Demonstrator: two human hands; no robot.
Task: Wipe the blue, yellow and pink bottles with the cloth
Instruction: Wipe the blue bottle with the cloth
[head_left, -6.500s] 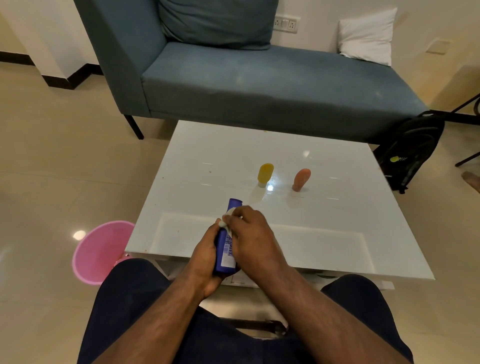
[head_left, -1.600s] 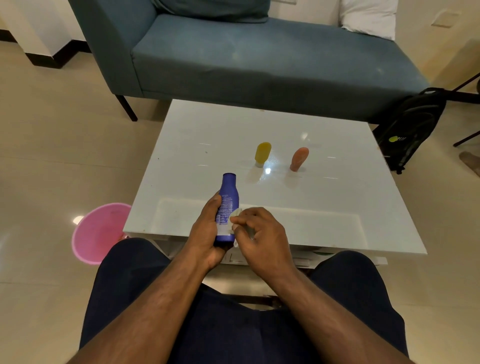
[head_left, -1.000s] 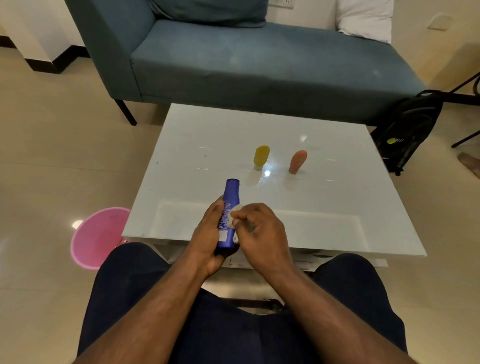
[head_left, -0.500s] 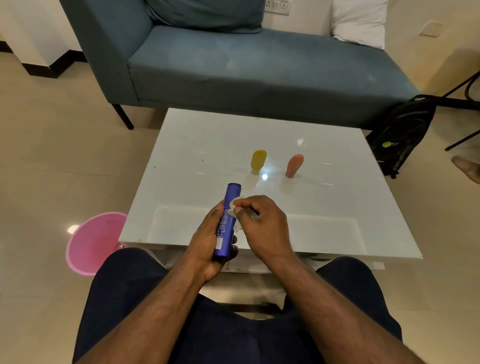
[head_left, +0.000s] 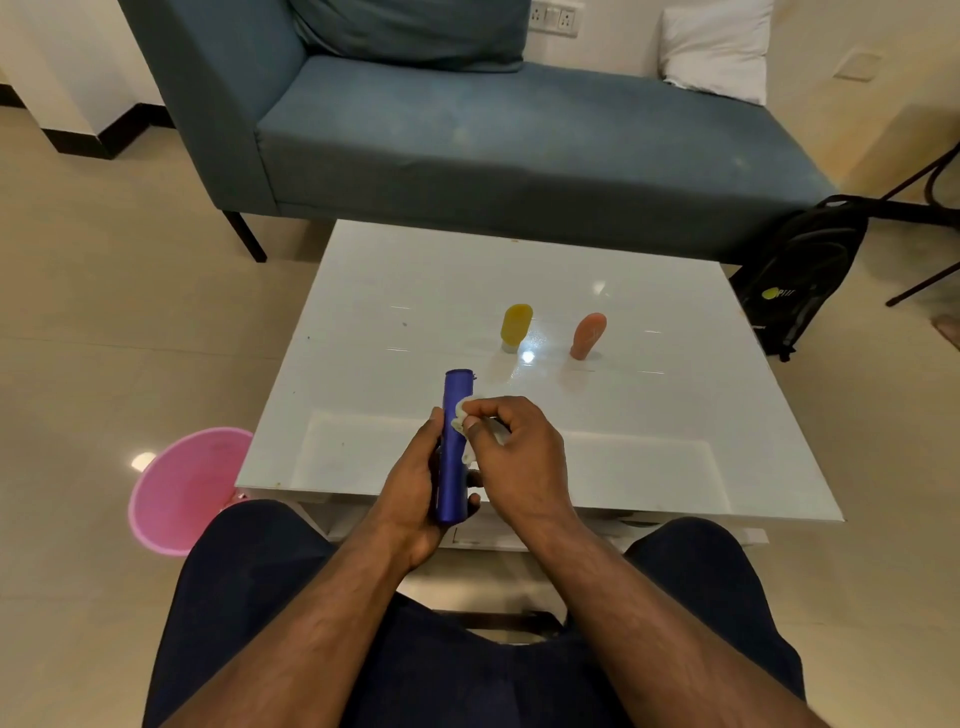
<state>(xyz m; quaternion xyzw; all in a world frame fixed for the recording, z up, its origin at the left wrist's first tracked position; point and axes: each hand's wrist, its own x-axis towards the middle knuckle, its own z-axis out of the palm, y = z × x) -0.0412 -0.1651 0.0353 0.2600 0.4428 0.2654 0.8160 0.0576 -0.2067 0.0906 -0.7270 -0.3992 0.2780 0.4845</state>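
We see the left hand (head_left: 415, 483) wrapped round the blue bottle (head_left: 454, 441), fingers curled behind it and thumb along its left side, holding it over the near edge of the white worktop (head_left: 649, 415), cap end pointing away from us. The right hand (head_left: 514, 457) pinches a small white cloth (head_left: 462, 415) between thumb and fingertips, fingers clamped on it, and the cloth presses against the bottle's right side, in its upper half. A bit of cloth also shows lower down by the bottle, under the right hand. The yellow bottle (head_left: 516, 327) and pink bottle (head_left: 588, 335) stand on their caps near the middle of the worktop, side by side but apart, yellow on the left, both well beyond the hands. The pink one leans slightly right. Our dark trousers (head_left: 467, 675) fill the bottom of the view. A pink bin (head_left: 182, 488) sits on the floor left of the worktop. A blue sofa (head_left: 493, 135) stands behind the worktop with a white cushion (head_left: 717, 47) at its right end, and a black backpack (head_left: 800, 270) rests on the floor to the right.
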